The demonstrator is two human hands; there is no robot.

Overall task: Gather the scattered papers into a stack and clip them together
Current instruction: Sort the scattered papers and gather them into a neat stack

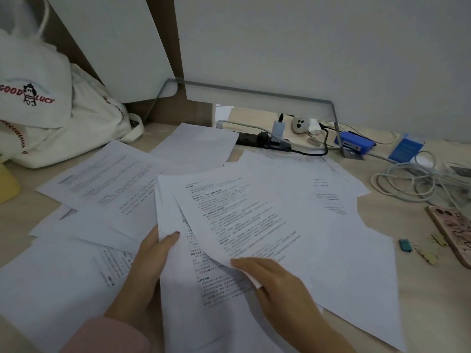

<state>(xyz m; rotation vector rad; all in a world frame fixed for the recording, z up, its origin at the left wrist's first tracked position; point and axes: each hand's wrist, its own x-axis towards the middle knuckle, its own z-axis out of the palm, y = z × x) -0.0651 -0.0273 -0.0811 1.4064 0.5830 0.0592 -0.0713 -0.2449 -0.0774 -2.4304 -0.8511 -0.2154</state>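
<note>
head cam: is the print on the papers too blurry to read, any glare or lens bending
Head view: dim, even light, no glare on the papers; their print is too soft to read; the wide lens bows the metal rail and tilts the wall panels at the left.

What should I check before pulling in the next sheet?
1. Left hand grips the middle sheets: ok.
2. Right hand pinches the top sheet at its near corner: ok.
3. Held sheets squared: not ok, fanned.
4. All papers gathered: not ok, loose sheets lie spread at left.
5. Teal clip free on the desk, right of the papers: ok.
6. No sheet hidden underneath: cannot tell.
</note>
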